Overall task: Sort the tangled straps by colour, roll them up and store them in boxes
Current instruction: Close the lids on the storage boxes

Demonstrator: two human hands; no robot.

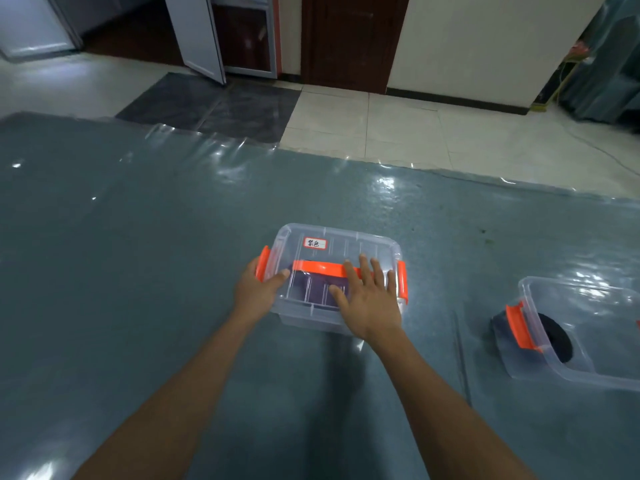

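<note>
Two hands (259, 293) (370, 308) on clear box (348, 241) with label (315, 243) "紫色"

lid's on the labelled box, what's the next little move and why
Probably snap the left latch down with the left hand that grips it. The right hand lies flat on the lid, which looks seated, and the right latch seems closed, while the left one flares outward.
</note>
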